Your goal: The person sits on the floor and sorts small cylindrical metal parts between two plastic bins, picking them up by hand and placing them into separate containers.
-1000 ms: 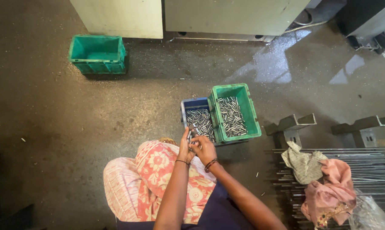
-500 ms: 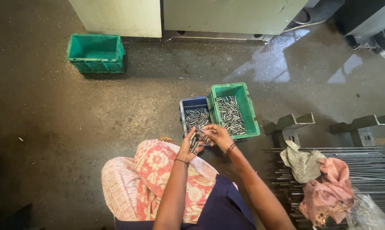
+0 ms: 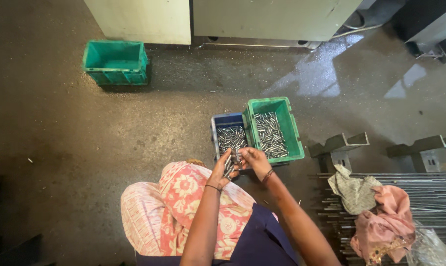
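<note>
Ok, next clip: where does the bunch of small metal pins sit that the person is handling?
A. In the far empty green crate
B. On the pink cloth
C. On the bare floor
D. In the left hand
D: the left hand cups a bunch of metal pins, while the right hand picks at them over the blue crate.

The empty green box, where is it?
In the head view the empty green box sits on the floor at upper left, by the pale cabinet, well apart from both hands.
</note>
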